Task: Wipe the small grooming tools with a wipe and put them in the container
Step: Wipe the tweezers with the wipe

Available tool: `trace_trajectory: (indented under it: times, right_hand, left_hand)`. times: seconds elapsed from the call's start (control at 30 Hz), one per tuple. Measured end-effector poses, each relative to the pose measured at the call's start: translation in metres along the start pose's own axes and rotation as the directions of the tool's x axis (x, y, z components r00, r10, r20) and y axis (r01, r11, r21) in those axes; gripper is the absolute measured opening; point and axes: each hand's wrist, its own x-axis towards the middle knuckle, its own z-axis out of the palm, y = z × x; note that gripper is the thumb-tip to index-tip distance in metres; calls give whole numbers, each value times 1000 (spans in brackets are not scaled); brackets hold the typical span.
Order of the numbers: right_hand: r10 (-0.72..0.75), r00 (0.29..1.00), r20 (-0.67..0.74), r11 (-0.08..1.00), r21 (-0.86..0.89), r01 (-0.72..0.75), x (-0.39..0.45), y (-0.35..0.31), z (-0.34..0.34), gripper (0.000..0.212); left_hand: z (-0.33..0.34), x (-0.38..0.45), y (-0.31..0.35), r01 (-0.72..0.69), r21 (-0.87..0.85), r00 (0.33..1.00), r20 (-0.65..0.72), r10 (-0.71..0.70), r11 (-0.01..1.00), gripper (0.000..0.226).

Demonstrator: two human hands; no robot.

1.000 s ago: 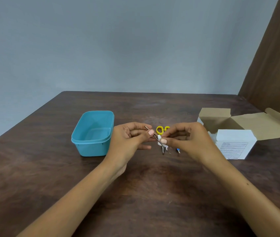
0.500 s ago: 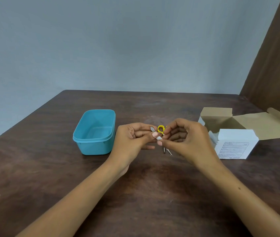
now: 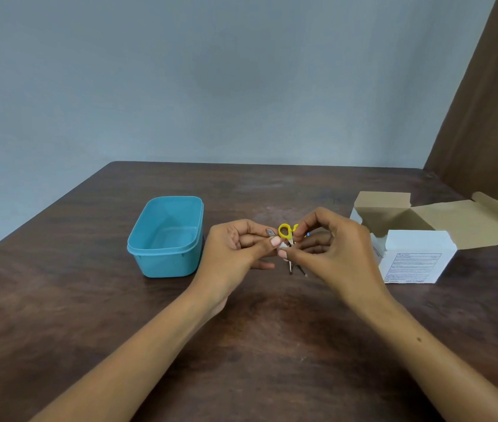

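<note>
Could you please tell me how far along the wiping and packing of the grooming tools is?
Nothing looks packed yet: the blue container shows no tools inside. In hand: the left hand pinches a thin metal tool while the right hand works a white wipe on it. Left: the yellow-handled scissors and other small tools on the table.

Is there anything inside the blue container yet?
No, the blue container shows only its bare floor, while the left hand holds a small metal tool.
</note>
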Motion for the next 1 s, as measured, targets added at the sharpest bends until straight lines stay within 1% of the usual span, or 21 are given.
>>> trace_trajectory:
  times: [0.13, 0.27, 0.47, 0.57, 0.63, 0.73, 0.87, 1.0]
  right_hand:
    - [-17, 1000, 20, 999, -40, 17, 2, 1, 1, 33]
    - [34, 997, 67, 999, -26, -32, 3, 2, 0, 37]
    - [80, 991, 110, 997, -29, -77, 6, 2, -7, 40]
    - [67, 993, 101, 998, -30, -64, 5, 2, -7, 41]
    - [45, 995, 89, 999, -8, -44, 3, -1, -5, 39]
    - [20, 998, 55, 999, 26, -22, 1, -5, -3, 38]
    - [-5, 1000, -3, 999, 32, 5, 0, -3, -1, 38]
    - [-4, 1000, 24, 999, 38, 3, 0, -3, 0, 37]
  left_hand:
    - [0, 1, 1, -29, -17, 999, -35, 28, 999, 8]
    - [0, 2, 0, -25, -32, 998, -65, 23, 999, 10]
    - [-3, 6, 5, -39, -105, 993, -117, 27, 994, 5]
    - [-4, 6, 5, -22, -107, 995, -97, 12, 994, 7]
    - [-2, 4, 3, -12, -71, 998, -70, 7, 997, 8]
    - [1, 1, 1, -35, 2, 999, -29, 35, 999, 7]
    - [1, 1, 2, -41, 7, 999, -23, 41, 999, 8]
    - [0, 1, 2, -65, 19, 997, -36, 66, 998, 7]
